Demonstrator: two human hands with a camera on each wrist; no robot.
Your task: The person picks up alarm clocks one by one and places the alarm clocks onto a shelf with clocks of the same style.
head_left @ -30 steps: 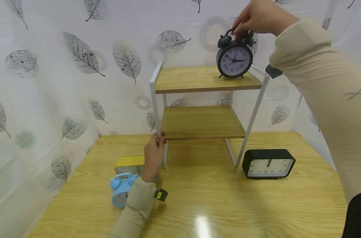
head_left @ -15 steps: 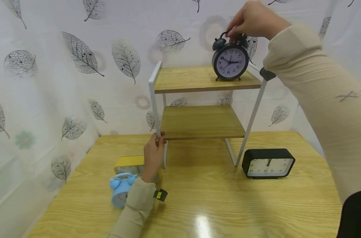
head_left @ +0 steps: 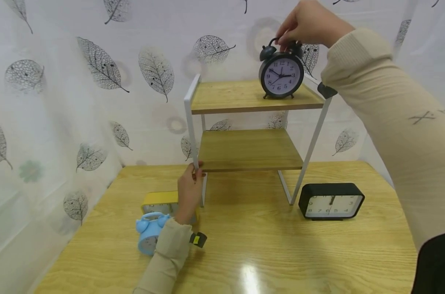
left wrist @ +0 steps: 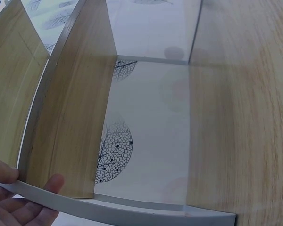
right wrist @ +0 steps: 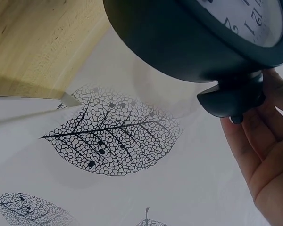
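A black twin-bell alarm clock [head_left: 281,76] is at the right part of the top board [head_left: 229,94] of a two-tier shelf, its face toward me. My right hand [head_left: 310,24] grips it by the handle on top; whether its feet touch the board I cannot tell. In the right wrist view the clock [right wrist: 179,42] fills the upper part, with the right hand [right wrist: 266,141] behind one bell. My left hand [head_left: 189,190] holds the shelf's white left leg [head_left: 191,134] at the lower board [head_left: 249,150]. In the left wrist view its fingers [left wrist: 54,183] curl round the frame.
A light-blue twin-bell clock [head_left: 148,237] and a yellow clock [head_left: 160,198] stand on the wooden table [head_left: 266,241], partly behind the left arm. A black rectangular clock [head_left: 332,202] stands right of the shelf. A leaf-patterned curtain [head_left: 134,102] hangs behind.
My right hand and the black alarm clock have shifted a little left over the top board. The left hand has kept its place on the shelf leg.
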